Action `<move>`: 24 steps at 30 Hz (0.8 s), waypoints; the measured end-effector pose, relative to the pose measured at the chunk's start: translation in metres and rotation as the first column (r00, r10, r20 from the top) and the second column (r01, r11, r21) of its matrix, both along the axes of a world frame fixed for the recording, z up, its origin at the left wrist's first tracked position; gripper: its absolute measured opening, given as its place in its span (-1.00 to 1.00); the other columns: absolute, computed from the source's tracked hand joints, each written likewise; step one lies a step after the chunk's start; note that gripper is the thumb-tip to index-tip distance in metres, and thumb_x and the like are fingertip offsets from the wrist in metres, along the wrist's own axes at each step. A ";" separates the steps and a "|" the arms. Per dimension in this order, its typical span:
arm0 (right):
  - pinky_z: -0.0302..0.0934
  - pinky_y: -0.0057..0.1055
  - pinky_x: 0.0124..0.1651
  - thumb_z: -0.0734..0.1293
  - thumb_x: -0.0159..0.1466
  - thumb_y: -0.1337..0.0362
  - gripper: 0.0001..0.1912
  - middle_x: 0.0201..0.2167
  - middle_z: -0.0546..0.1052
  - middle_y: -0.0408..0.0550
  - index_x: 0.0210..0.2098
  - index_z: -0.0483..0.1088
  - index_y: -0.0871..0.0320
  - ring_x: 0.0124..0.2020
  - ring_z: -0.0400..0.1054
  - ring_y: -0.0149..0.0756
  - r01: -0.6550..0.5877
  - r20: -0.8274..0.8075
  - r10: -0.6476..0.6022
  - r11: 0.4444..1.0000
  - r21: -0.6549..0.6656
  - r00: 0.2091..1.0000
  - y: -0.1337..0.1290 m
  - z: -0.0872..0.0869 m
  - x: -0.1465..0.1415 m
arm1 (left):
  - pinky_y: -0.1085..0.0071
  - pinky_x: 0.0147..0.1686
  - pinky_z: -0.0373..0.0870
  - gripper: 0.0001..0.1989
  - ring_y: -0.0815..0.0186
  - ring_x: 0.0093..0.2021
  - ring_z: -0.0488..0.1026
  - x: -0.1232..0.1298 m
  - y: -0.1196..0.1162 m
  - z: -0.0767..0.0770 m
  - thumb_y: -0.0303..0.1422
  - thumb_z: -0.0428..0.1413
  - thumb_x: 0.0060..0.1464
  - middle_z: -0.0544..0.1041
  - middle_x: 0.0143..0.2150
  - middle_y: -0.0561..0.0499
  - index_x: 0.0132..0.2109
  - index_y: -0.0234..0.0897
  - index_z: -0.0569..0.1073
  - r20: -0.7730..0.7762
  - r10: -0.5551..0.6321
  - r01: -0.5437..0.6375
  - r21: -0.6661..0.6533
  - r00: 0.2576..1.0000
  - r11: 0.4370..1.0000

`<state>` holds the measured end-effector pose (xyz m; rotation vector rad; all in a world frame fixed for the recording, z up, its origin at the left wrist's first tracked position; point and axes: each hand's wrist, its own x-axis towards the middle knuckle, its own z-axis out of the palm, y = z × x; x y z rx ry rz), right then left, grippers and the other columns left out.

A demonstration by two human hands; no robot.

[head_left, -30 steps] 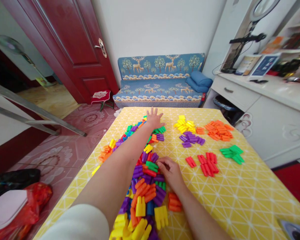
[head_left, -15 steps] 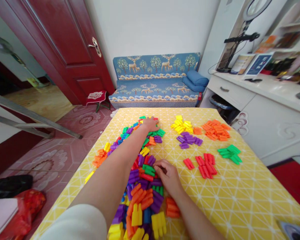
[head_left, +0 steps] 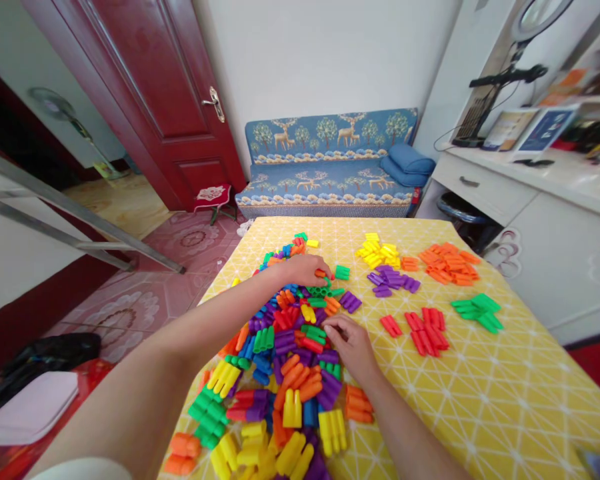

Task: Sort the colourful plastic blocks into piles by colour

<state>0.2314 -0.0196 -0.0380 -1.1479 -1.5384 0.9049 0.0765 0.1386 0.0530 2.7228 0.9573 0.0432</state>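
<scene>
My left hand [head_left: 307,269] reaches over the far part of a long mixed pile of coloured plastic pieces [head_left: 285,340], its fingers curled round an orange piece [head_left: 321,273]. Green pieces [head_left: 320,291] lie right under those fingers. On the pile's right edge rests my right hand [head_left: 350,341], thumb and forefinger bent together beside a green piece [head_left: 314,333]; what is between them is too small to tell. Sorted groups lie to the right: yellow [head_left: 379,253], purple [head_left: 393,281], orange [head_left: 449,263], red [head_left: 427,331] and green [head_left: 478,311].
The pieces lie on a yellow patterned tablecloth [head_left: 480,393]. Beyond the table stands a blue sofa [head_left: 325,173], with a small red stool [head_left: 213,196] by the door. A white cabinet [head_left: 545,247] is at the right, a metal ladder frame [head_left: 95,217] at the left.
My left hand has drawn back toward me and slightly right, its fingers now curled on an orange piece. My right hand stays by the same green piece. The view has shifted left.
</scene>
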 end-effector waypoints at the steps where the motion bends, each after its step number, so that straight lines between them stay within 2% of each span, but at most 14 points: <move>1: 0.26 -0.33 -0.19 0.29 0.23 0.20 -0.82 -0.37 0.53 -0.05 -0.40 0.49 0.12 -0.29 0.39 -0.24 0.014 0.001 -0.014 1.000 -0.007 1.000 0.000 0.000 0.000 | 0.52 -0.16 0.35 -0.70 0.29 -0.14 0.52 -0.006 -0.010 0.005 -0.24 0.15 -0.01 0.60 -0.09 0.09 -0.08 -0.04 0.57 0.023 -0.032 0.033 -0.045 0.999 0.998; 3: 0.25 -0.35 -0.25 0.30 0.22 0.15 -0.78 -0.45 0.51 -0.07 -0.44 0.49 0.12 -0.36 0.38 -0.24 0.054 0.001 -0.054 0.998 -0.029 0.999 0.000 -0.002 -0.001 | 0.52 -0.16 0.35 -0.68 0.28 -0.13 0.53 -0.017 -0.029 0.017 -0.23 0.20 -0.06 0.61 -0.11 0.11 -0.09 0.00 0.58 0.057 -0.058 0.063 -0.086 0.997 0.994; 6: 0.22 -0.38 -0.34 0.30 0.21 0.07 -0.71 -0.52 0.48 -0.09 -0.48 0.47 0.13 -0.43 0.35 -0.26 0.115 -0.043 -0.119 0.990 -0.085 0.992 0.001 -0.004 -0.002 | 0.52 -0.24 0.35 -0.71 0.28 -0.23 0.56 -0.026 -0.050 0.044 -0.19 0.21 -0.06 0.64 -0.19 0.13 -0.12 0.05 0.59 -0.001 -0.047 0.046 -0.167 0.999 0.985; 8: 0.21 -0.39 -0.36 0.29 0.21 0.04 -0.70 -0.52 0.48 -0.10 -0.46 0.46 0.14 -0.44 0.34 -0.27 0.140 -0.100 -0.153 0.982 -0.127 0.983 0.000 -0.004 -0.002 | 0.52 -0.28 0.35 -0.73 0.29 -0.27 0.56 -0.023 -0.054 0.060 -0.17 0.18 -0.01 0.65 -0.21 0.14 -0.11 0.07 0.59 -0.060 -0.072 0.058 -0.213 0.996 0.975; 10: 0.17 -0.42 -0.42 0.28 0.21 0.04 -0.69 -0.57 0.44 -0.14 -0.48 0.43 0.14 -0.49 0.30 -0.30 0.172 -0.133 -0.193 0.973 -0.151 0.972 -0.001 -0.001 -0.001 | 0.48 -0.26 0.36 -0.72 0.26 -0.27 0.56 -0.011 -0.050 0.066 -0.16 0.17 -0.01 0.65 -0.25 0.13 -0.11 0.04 0.59 -0.084 -0.036 0.022 -0.161 0.996 0.987; 11: 0.13 -0.43 -0.45 0.27 0.21 0.05 -0.68 -0.61 0.40 -0.16 -0.52 0.39 0.14 -0.53 0.26 -0.33 0.189 -0.138 -0.210 0.970 -0.151 0.968 -0.002 0.001 -0.001 | 0.46 -0.24 0.37 -0.71 0.23 -0.26 0.56 -0.003 -0.046 0.064 -0.17 0.17 0.00 0.65 -0.26 0.09 -0.09 0.00 0.59 -0.083 0.010 -0.018 -0.090 0.997 0.996; 13: 0.05 -0.45 -0.50 0.27 0.22 0.06 -0.64 -0.68 0.29 -0.21 -0.59 0.32 0.14 -0.59 0.17 -0.38 0.207 -0.136 -0.226 0.968 -0.143 0.965 -0.003 0.003 0.001 | 0.41 -0.10 0.37 -0.66 0.19 -0.09 0.53 0.018 -0.035 0.047 -0.24 0.13 0.05 0.61 -0.09 0.02 -0.01 -0.07 0.55 -0.044 0.057 -0.056 0.032 0.997 0.998; 15: 0.02 -0.46 -0.51 0.26 0.23 0.06 -0.62 -0.71 0.23 -0.23 -0.61 0.29 0.14 -0.61 0.13 -0.40 0.198 -0.134 -0.217 0.970 -0.144 0.967 -0.005 0.003 0.003 | 0.31 0.05 0.32 -0.54 0.10 0.14 0.39 0.038 -0.022 0.019 -0.19 0.13 0.06 0.43 0.18 -0.07 0.13 -0.09 0.44 -0.035 0.041 -0.039 0.073 0.999 0.997; 17: 0.04 -0.46 -0.49 0.26 0.24 0.06 -0.63 -0.69 0.25 -0.23 -0.59 0.31 0.14 -0.60 0.15 -0.40 0.180 -0.134 -0.201 0.972 -0.154 0.970 -0.005 0.001 0.004 | 0.14 0.14 0.24 -0.34 -0.05 0.26 0.23 0.054 -0.010 -0.010 -0.03 0.17 -0.03 0.20 0.33 -0.14 0.21 -0.09 0.34 -0.083 0.071 -0.066 0.060 0.994 0.996; 18: 0.05 -0.46 -0.48 0.26 0.24 0.05 -0.64 -0.68 0.27 -0.22 -0.57 0.33 0.14 -0.59 0.17 -0.39 0.171 -0.134 -0.193 0.972 -0.159 0.972 -0.005 0.000 0.004 | 0.09 0.15 0.22 -0.29 -0.08 0.26 0.20 0.059 -0.005 -0.023 0.02 0.18 -0.06 0.17 0.35 -0.15 0.23 -0.08 0.32 -0.111 0.090 -0.087 0.032 0.990 0.996; 20: 0.08 -0.46 -0.46 0.26 0.25 0.04 -0.65 -0.66 0.30 -0.21 -0.54 0.35 0.15 -0.57 0.20 -0.39 0.161 -0.139 -0.186 0.972 -0.168 0.973 -0.005 -0.003 0.004 | 0.17 0.15 0.24 -0.35 -0.01 0.23 0.27 0.063 0.000 -0.040 0.02 0.16 -0.03 0.23 0.31 -0.16 0.19 -0.11 0.37 -0.097 0.083 -0.084 -0.009 0.992 0.996; 22: 0.10 -0.45 -0.45 0.26 0.25 0.03 -0.65 -0.65 0.32 -0.20 -0.52 0.36 0.15 -0.57 0.21 -0.38 0.164 -0.149 -0.192 0.970 -0.178 0.970 -0.005 -0.004 0.004 | 0.30 0.11 0.28 -0.48 0.10 0.12 0.39 0.060 0.000 -0.045 -0.07 0.18 -0.01 0.42 0.16 -0.12 0.09 -0.15 0.47 -0.044 0.009 -0.009 -0.017 0.999 1.000; 24: 0.11 -0.45 -0.45 0.26 0.25 0.03 -0.64 -0.65 0.33 -0.19 -0.52 0.37 0.15 -0.57 0.23 -0.38 0.180 -0.163 -0.211 0.967 -0.182 0.964 -0.005 -0.004 0.004 | 0.40 0.01 0.34 -0.61 0.18 0.00 0.47 0.052 -0.006 -0.040 -0.20 0.19 -0.01 0.54 0.00 -0.07 -0.01 -0.17 0.55 -0.021 -0.079 0.078 -0.031 0.997 0.996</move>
